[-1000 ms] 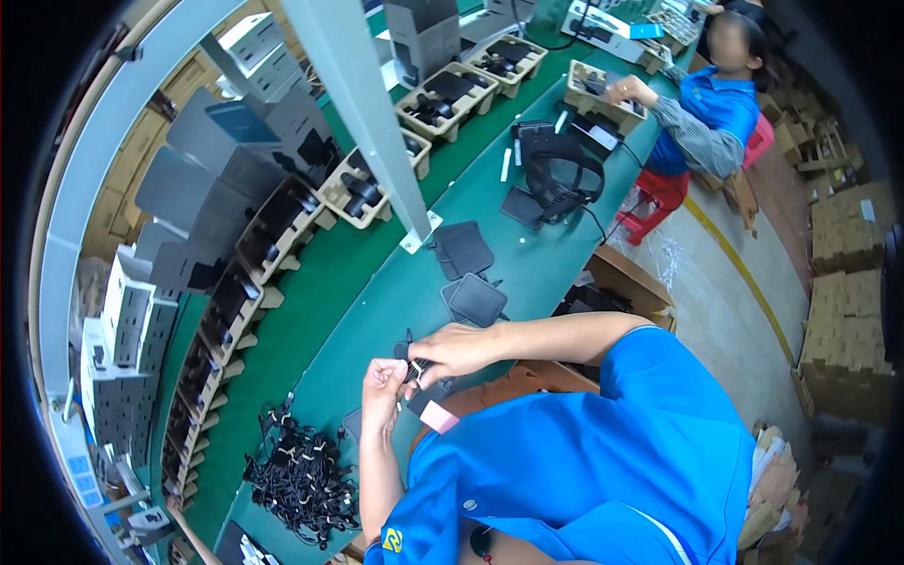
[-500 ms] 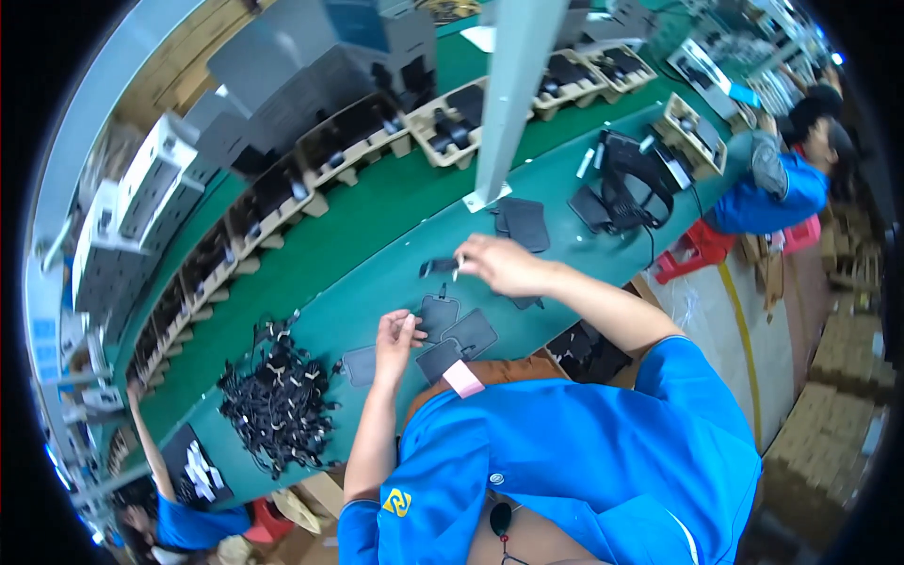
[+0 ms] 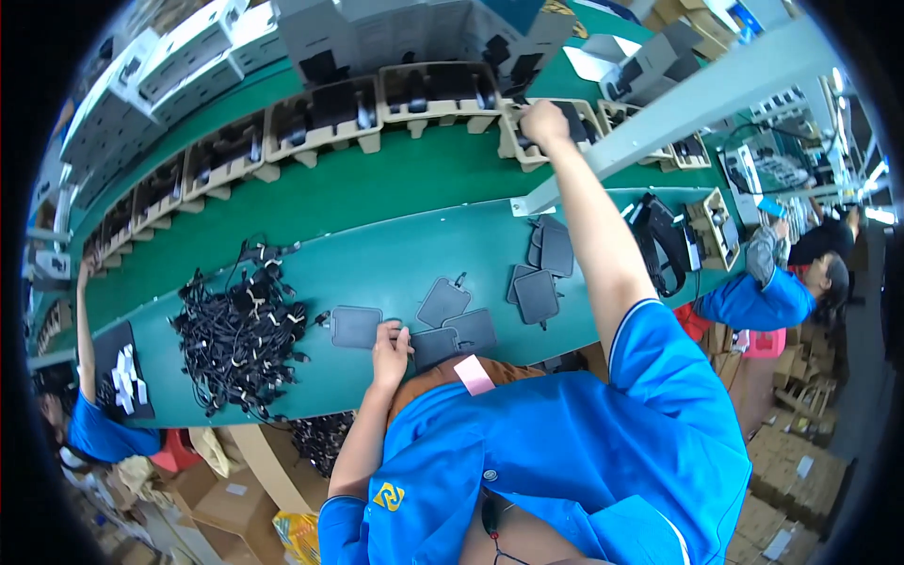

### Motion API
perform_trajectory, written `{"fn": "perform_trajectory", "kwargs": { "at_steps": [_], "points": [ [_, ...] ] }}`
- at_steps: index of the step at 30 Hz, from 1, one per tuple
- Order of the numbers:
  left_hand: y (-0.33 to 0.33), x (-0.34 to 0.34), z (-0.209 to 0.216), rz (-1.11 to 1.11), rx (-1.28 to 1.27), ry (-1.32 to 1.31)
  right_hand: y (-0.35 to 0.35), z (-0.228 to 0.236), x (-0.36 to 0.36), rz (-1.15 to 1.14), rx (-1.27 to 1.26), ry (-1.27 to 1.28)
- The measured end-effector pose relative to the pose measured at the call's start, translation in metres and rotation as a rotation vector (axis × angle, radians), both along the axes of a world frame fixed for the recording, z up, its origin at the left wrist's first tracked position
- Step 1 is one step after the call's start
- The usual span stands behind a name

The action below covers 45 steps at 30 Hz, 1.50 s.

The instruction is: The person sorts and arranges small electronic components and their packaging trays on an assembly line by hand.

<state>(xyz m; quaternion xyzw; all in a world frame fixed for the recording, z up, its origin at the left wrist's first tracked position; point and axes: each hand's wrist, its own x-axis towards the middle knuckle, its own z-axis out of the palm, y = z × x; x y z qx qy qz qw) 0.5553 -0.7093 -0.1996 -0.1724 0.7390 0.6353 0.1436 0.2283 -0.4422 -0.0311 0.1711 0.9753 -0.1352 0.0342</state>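
Note:
My right hand (image 3: 546,124) reaches across the table to a beige moulded tray (image 3: 527,151) in the far row. Its fingers are curled down at the tray's left end, beside black parts; anything in them is hidden. My left hand (image 3: 391,358) rests near the table's front edge, fingers loosely bent and thumb apart, with nothing visible in it. Around it lie flat dark grey rectangular pads, each with a short stub: one pad (image 3: 357,327) to its left, another pad (image 3: 443,301) beyond, and a pad (image 3: 435,347) to its right. A second group of pads (image 3: 538,297) lies further right.
A tangled heap of black cables (image 3: 243,330) covers the table's left part. More trays (image 3: 325,141) with black parts line the green strip behind. A grey metal post (image 3: 678,104) slants across the right. People in blue sit at both ends; a black strap-like object (image 3: 659,245) lies at right.
My right hand has moved from above the pads to the far tray; the small black piece it held is no longer clearly visible. My left hand has lowered toward the pads. The view has turned.

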Motion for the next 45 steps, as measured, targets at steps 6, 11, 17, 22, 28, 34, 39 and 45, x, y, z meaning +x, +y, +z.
{"fn": "perform_trajectory", "kwargs": {
  "at_steps": [6, 11, 17, 22, 28, 34, 39, 45],
  "points": [
    [-0.026, 0.009, 0.009, 0.188, -0.085, 0.081, 0.051, -0.055, -0.057, 0.054, 0.210, -0.300],
    [-0.042, 0.031, 0.001, 0.340, -0.154, 0.066, 0.034, -0.073, -0.045, 0.109, 0.219, -0.147],
    [-0.045, 0.030, 0.025, 0.404, -0.226, 0.045, 0.042, -0.105, -0.020, 0.193, 0.384, 0.144],
    [-0.063, 0.014, 0.045, 0.289, -0.778, 0.343, 0.039, -0.129, -0.019, 0.156, 0.521, 0.373],
    [-0.114, -0.040, 0.080, 0.028, -1.404, 0.400, 0.053, -0.134, -0.041, -0.077, 0.399, 0.359],
    [-0.152, -0.039, 0.055, -0.137, -1.572, 0.384, 0.032, -0.106, -0.031, 0.069, 0.594, 0.213],
    [-0.114, -0.058, 0.096, -0.149, -1.266, 0.600, -0.022, -0.059, 0.057, 0.442, 0.119, 0.618],
    [-0.023, -0.079, 0.139, -0.420, -0.629, 0.480, -0.118, -0.019, 0.189, 1.032, -0.722, 0.039]
  ]
}}
